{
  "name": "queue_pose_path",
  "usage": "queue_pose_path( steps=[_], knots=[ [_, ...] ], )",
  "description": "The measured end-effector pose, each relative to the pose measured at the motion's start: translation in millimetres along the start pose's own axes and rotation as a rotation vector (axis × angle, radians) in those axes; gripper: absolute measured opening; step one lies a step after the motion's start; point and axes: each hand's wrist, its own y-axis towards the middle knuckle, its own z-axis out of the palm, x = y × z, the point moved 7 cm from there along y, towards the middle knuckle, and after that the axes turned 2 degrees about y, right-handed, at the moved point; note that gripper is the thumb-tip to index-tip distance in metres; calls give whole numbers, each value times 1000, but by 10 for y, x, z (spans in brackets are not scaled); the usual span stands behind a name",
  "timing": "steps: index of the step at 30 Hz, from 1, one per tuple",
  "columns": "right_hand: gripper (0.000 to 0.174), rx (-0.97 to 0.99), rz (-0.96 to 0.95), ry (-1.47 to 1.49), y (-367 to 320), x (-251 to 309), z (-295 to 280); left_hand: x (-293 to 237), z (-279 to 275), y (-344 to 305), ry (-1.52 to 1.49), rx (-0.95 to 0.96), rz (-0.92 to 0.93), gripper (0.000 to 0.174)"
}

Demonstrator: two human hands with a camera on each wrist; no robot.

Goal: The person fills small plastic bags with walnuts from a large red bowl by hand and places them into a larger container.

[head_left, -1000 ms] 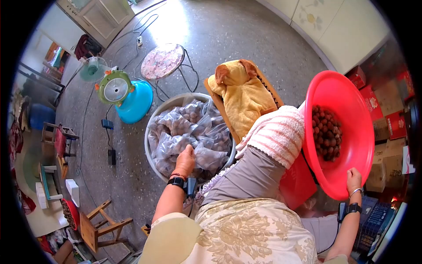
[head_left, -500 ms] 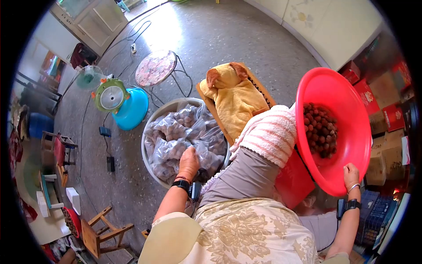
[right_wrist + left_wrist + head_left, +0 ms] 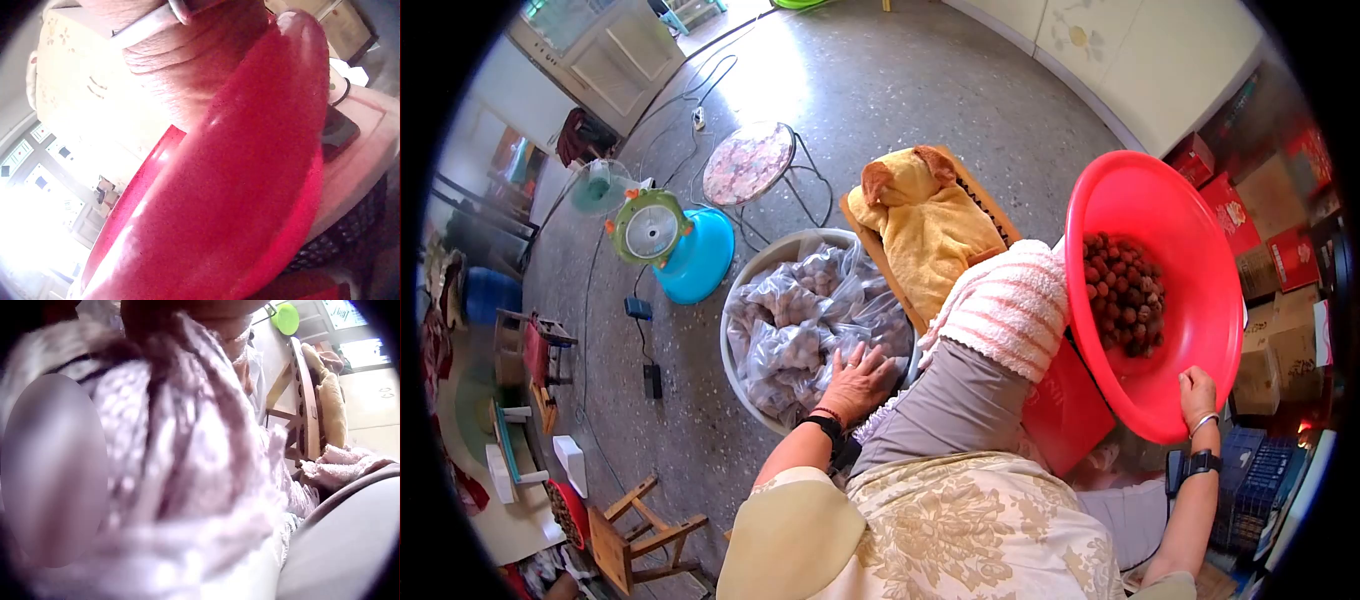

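Note:
My left hand (image 3: 862, 385) lies with fingers spread on clear plastic bags (image 3: 790, 345) of round brownish fruit, near the tub's side closest to me. The bags fill a round grey tub (image 3: 733, 375) on the floor. With my right hand (image 3: 1198, 395) I grip the near rim of a large red plastic basin (image 3: 1200, 290), which is tilted. Loose reddish-brown, lychee-like fruit (image 3: 1125, 295) is heaped inside it. In the right wrist view, the basin's red wall (image 3: 231, 181) covers much of the frame and hides my fingers. Pale, blurred folds fill most of the left wrist view.
A yellow plush cloth (image 3: 935, 235) lies on a wooden seat beyond the tub. A striped towel (image 3: 1005, 310) covers my knee. Further off are a round stool (image 3: 750, 165), a green fan (image 3: 650, 230) on a blue base, and cables on the floor. Boxes (image 3: 1280, 350) stack at right.
My left hand was closed over the bags and has now spread its fingers, shifting slightly right. The right hand keeps its grip on the basin rim. The head view has shifted slightly.

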Motion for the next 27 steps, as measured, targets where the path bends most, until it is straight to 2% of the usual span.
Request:
queue_pose_path(
  steps=[6,10,14,17,22,23,25,27],
  knots=[
    [13,48,63,24,-16,14,-36,-42,1,-32,32,51,-17,62],
    [17,6,-50,23,2,186,-118,-48,62,-24,30,112,-40,59],
    [19,-77,6,101,-2,187,-438,-136,94,20,20,137,-19,59],
    [20,-133,154,146,-91,132,-942,-134,156,83,42,160,6,61],
    [22,-313,373,161,-732,-170,-1976,-332,-136,156,16,126,36,48],
    [22,-331,380,138,-888,-344,-2061,-130,25,212,15,-14,84,48],
    [23,-382,496,147,-1404,-750,-2227,-138,-147,356,-66,-76,-11,49],
    [23,-420,644,130,-1980,-1159,-2345,5,-227,542,-212,-162,33,47]
  ],
)
